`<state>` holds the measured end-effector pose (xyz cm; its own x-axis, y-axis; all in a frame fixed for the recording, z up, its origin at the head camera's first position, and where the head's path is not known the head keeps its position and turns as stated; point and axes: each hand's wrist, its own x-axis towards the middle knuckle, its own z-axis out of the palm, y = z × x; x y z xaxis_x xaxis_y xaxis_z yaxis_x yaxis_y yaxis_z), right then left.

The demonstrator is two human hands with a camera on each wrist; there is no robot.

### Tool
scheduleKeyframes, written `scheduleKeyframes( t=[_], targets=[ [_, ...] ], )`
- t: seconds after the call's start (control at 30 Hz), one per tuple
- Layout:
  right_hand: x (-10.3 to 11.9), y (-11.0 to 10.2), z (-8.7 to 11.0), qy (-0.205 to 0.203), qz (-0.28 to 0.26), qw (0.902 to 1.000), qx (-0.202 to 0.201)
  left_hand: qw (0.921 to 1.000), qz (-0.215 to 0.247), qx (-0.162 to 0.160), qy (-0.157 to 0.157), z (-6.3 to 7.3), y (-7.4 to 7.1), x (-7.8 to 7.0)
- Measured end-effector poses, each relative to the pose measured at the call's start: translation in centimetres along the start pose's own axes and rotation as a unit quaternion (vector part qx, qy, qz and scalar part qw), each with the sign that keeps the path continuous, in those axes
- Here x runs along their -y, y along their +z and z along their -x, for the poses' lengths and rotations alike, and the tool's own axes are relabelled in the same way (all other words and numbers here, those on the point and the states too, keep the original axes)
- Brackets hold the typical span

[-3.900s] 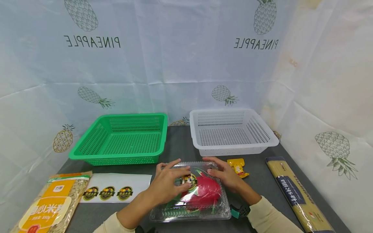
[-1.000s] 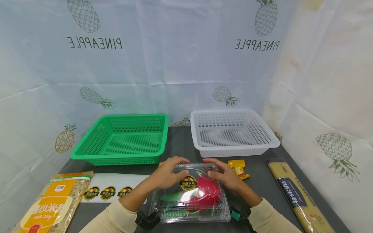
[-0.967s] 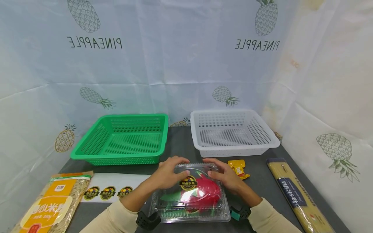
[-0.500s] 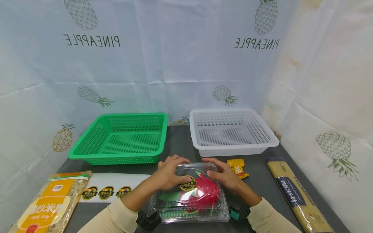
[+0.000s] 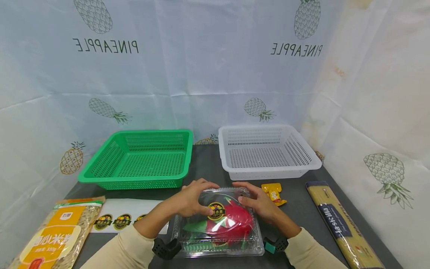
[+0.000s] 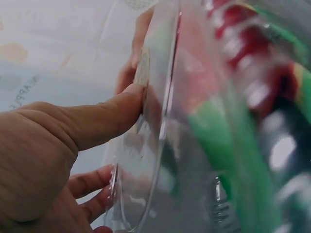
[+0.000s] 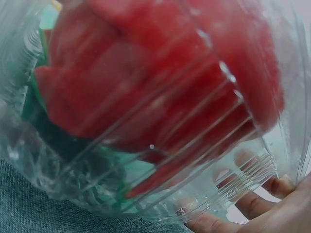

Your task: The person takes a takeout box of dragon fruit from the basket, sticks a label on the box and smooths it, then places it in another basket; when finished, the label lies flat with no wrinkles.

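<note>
A clear plastic clamshell box (image 5: 188, 247) lies flat in front of me, its lid down. Inside it shows a red and green fruit (image 5: 240, 221), which looks like dragon fruit. On the lid is a round black and gold sticker (image 5: 216, 212). My left hand (image 5: 190, 200) holds the box's far left part, fingers bent over the far edge, and its thumb (image 6: 109, 119) presses the sticker's left side. At the far right corner my right hand (image 5: 260, 203) grips the box, its fingers (image 7: 252, 206) round the side and its thumb on the lid.
A white sheet with more such stickers (image 5: 131, 204) lies left, partly under my left arm. Beyond it is a bag of pale food (image 5: 55, 239). A green basket (image 5: 134, 185) and a white basket (image 5: 265, 175) stand behind. Right lie a small yellow packet (image 5: 274, 193) and a pasta packet (image 5: 342, 224).
My left hand, spread over the sticker at first, has drawn back to the box's far left part. Its thumb has come down onto the sticker and slid to its left side. My right hand keeps still.
</note>
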<state>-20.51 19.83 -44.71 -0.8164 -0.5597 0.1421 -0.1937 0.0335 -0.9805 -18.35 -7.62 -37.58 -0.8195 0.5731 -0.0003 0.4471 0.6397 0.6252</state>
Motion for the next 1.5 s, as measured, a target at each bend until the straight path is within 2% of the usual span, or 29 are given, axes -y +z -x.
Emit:
scheduleKeyframes(
  t=[0.2,0.3,0.37,0.53,0.6,0.67,0.73,1.03,1.5],
  targets=[
    [-0.2,0.0,0.0,0.000,-0.003,1.0000,0.000,0.9990,0.019,0.035,0.021,0.4,-0.7,0.3],
    [-0.3,0.1,0.0,-0.001,-0.002,1.0000,0.001,0.9987,0.033,0.031,0.024,0.5,-0.6,0.5],
    [-0.3,0.1,0.0,-0.001,0.001,1.0000,0.001,0.9994,0.030,0.008,0.018,0.4,-0.1,0.5],
    [-0.2,0.1,-0.1,0.005,-0.003,1.0000,-0.004,0.9957,-0.009,-0.092,-0.005,-0.1,1.7,0.2],
    [-0.2,0.2,-0.1,0.007,-0.005,1.0000,-0.004,0.9929,-0.025,-0.116,-0.011,-0.2,2.2,0.0],
    [-0.2,0.2,-0.2,0.005,-0.007,1.0000,-0.001,0.9916,-0.037,-0.124,-0.013,-0.1,2.4,-0.1],
    [-0.2,0.2,-0.2,0.002,-0.008,1.0000,-0.001,0.9917,-0.042,-0.121,-0.010,0.0,2.4,-0.2],
    [0.0,0.1,-0.2,-0.006,-0.004,1.0000,0.005,0.9969,-0.036,-0.070,0.001,0.0,1.6,0.1],
    [-0.1,0.0,-0.2,-0.010,0.009,0.9999,0.001,0.9967,-0.045,-0.067,-0.001,0.2,1.7,0.1]
  ],
)
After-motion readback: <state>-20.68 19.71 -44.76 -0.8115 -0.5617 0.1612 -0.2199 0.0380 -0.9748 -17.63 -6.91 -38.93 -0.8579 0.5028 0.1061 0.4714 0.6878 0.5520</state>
